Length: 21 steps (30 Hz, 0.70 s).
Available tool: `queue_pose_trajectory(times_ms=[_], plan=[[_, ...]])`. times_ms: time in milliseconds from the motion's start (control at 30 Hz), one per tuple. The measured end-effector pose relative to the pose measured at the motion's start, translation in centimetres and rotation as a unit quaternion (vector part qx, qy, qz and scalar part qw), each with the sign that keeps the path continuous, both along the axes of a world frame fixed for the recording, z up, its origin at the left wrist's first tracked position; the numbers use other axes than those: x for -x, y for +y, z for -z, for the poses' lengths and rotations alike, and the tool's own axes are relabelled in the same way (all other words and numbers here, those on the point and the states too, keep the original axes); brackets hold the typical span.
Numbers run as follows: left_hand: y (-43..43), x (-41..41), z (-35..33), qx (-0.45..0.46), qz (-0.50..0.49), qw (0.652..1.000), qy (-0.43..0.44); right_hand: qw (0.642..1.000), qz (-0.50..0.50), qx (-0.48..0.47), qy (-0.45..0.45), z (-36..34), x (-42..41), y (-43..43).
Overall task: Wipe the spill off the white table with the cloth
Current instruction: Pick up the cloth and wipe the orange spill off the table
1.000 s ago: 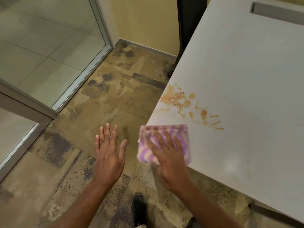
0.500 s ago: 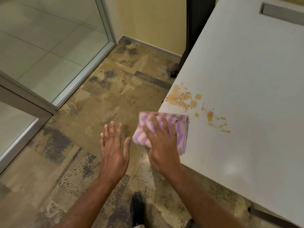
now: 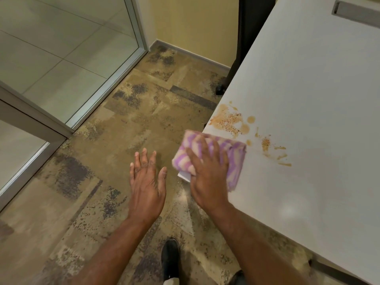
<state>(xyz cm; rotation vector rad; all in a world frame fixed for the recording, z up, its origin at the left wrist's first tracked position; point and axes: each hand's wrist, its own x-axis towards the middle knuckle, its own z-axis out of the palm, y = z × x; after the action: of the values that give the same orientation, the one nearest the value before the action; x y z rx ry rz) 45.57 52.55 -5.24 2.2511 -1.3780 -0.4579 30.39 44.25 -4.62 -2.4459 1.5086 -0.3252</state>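
An orange-brown speckled spill (image 3: 236,122) lies near the left corner of the white table (image 3: 308,89), with smaller drops and streaks trailing to its right. A folded purple-and-cream striped cloth (image 3: 234,159) rests on the table's corner, partly hanging over the edge, just below the spill. My right hand (image 3: 207,173) presses flat on the cloth with fingers spread. My left hand (image 3: 147,182) hovers over the floor left of the table, fingers apart and holding nothing.
A glass partition with a metal frame (image 3: 107,83) runs along the left. A dark post (image 3: 248,38) stands behind the table's left edge. A grey slot (image 3: 357,9) is set in the tabletop at the far right. My dark shoe (image 3: 169,258) stands on the mottled carpet.
My right hand has slid the cloth up along the table's corner, closer to the spill. The left hand stays spread beside it.
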Motion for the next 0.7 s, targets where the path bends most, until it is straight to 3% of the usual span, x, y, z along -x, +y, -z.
queue_pose_trajectory(times_ms=[133,233,300,400,500,600,700], plan=[[0.1,-0.2,0.0,-0.002,-0.003,1.0,0.003,0.992,-0.121,-0.001,-0.022,0.5,1.1,3.0],[0.2,-0.4,-0.2,0.001,0.003,1.0,-0.007,0.99,-0.139,-0.016,-0.019,0.7,5.4,4.5],[0.0,-0.1,-0.2,-0.011,0.025,0.999,-0.022,0.994,-0.107,-0.022,-0.003,0.7,9.1,4.6],[-0.9,0.5,0.1,-0.022,0.07,0.996,-0.042,0.999,0.026,-0.028,0.021,0.0,12.8,2.2],[-2.6,1.1,-0.1,-0.013,0.103,0.992,-0.065,0.989,0.129,-0.017,0.071,-0.8,10.9,-2.2],[-4.4,1.5,-0.7,0.01,0.116,0.99,-0.084,0.991,0.123,-0.016,0.058,-0.8,5.9,-4.5],[-5.2,1.9,-1.1,0.013,0.118,0.988,-0.097,0.998,0.05,-0.012,0.022,-0.7,3.8,-3.0]])
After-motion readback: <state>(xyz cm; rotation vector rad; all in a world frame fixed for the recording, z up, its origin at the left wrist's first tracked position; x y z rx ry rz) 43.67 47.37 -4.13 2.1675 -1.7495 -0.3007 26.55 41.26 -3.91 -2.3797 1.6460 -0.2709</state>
